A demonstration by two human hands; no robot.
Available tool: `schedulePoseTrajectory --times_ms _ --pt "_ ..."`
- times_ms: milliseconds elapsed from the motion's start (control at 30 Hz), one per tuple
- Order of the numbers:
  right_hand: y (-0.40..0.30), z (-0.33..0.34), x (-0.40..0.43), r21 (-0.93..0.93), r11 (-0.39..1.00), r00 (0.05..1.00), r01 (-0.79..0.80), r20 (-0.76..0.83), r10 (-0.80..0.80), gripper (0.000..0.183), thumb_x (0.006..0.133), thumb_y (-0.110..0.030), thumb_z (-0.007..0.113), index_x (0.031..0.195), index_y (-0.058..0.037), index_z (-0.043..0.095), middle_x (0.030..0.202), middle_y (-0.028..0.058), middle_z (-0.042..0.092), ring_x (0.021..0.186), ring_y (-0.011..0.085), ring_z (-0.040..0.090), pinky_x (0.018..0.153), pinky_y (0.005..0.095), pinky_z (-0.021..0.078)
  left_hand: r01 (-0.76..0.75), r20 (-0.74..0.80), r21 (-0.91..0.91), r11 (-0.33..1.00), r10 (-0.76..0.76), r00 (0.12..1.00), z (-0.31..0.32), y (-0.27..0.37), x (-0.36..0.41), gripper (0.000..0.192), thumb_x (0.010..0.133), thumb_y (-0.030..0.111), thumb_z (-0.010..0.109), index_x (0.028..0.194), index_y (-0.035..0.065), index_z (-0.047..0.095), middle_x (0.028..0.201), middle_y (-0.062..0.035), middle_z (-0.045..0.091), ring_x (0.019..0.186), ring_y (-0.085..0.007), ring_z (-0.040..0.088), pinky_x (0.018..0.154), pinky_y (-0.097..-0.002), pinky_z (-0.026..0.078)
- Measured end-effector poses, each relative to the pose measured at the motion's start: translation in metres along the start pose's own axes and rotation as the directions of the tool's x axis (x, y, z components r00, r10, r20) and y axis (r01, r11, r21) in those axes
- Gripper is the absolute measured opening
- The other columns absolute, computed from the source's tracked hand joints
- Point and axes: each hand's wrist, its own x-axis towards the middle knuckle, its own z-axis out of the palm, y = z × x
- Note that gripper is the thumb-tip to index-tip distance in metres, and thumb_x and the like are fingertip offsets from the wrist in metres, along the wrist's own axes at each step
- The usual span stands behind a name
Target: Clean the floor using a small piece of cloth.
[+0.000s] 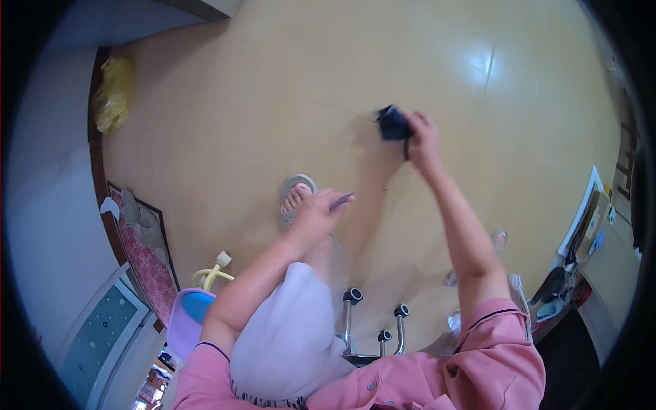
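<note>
My left hand [319, 211] is closed around a thin, pointed purplish-grey item [341, 201], held above my left leg and sandalled foot [296, 197]. Most of that item is covered by the fingers, so its kind is unclear. Farther forward and to the right, my right hand [423, 139] grips a dark navy or black object [393, 124] by its right side. A short dark strip hangs below it. Blur hides its details, and it is held over the pale floor [328, 66].
A yellow plastic bag [115, 95] lies against the left wall. Shoes [143, 220] rest on a red patterned mat [148, 266]. Near my left arm stands a purple and blue plastic item [187, 320]. Chrome legs [348, 323] with black ends are below me. Cardboard [589, 225] and clutter line the right.
</note>
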Motion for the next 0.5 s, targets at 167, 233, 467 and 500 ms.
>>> schedulePoseTrajectory --times_ms 167,233,467,500 --pt "-0.006 0.004 0.055 -0.33 0.943 0.99 -0.053 0.104 0.092 0.056 0.07 0.006 0.05 0.118 -0.0205 0.062 0.115 0.0136 0.058 0.098 0.0354 0.053 0.085 0.0407 0.0448 0.001 -0.022 -0.054 0.999 -0.002 1.0 0.0 -0.015 -0.003 0.018 0.087 0.013 0.062 0.103 0.0048 0.066 0.09 -0.0072 0.066 0.086 -0.0202 0.062 0.079 -0.029 0.046" --pt "-0.025 0.023 0.021 -0.35 0.933 0.983 0.085 0.185 -0.02 0.048 0.073 -0.004 0.059 0.116 -0.025 0.062 0.115 0.009 0.058 0.095 0.0336 0.053 0.084 0.0407 0.0466 0.003 -0.034 -0.063 0.998 -0.005 0.999 -0.004 -0.015 -0.003 0.018 0.087 0.014 0.062 0.102 0.0047 0.066 0.09 -0.0081 0.066 0.083 -0.0207 0.062 0.077 -0.0298 0.046" --pt "-0.057 0.038 -0.042 -0.084 0.965 0.906 0.248 0.374 -0.2 0.042 0.07 -0.003 0.058 0.108 -0.0183 0.065 0.101 0.0067 0.061 0.094 0.0301 0.055 0.076 0.0388 0.0482 -0.025 -0.096 -0.028 0.999 0.022 0.995 -0.02 -0.006 0.001 0.017 0.085 0.016 0.063 0.096 0.0048 0.069 0.086 -0.0106 0.066 0.078 -0.0233 0.06 0.073 -0.0338 0.046" --pt "-0.03 0.038 -0.012 -0.048 0.951 0.92 0.305 0.273 -0.282 0.041 0.069 -0.001 0.059 0.107 -0.015 0.065 0.098 0.009 0.062 0.094 0.0301 0.055 0.076 0.0395 0.0471 -0.03 -0.09 -0.036 0.999 0.027 0.996 -0.019 -0.005 0.004 0.017 0.085 0.016 0.063 0.096 0.0048 0.069 0.086 -0.0106 0.066 0.078 -0.0233 0.06 0.073 -0.0338 0.046"
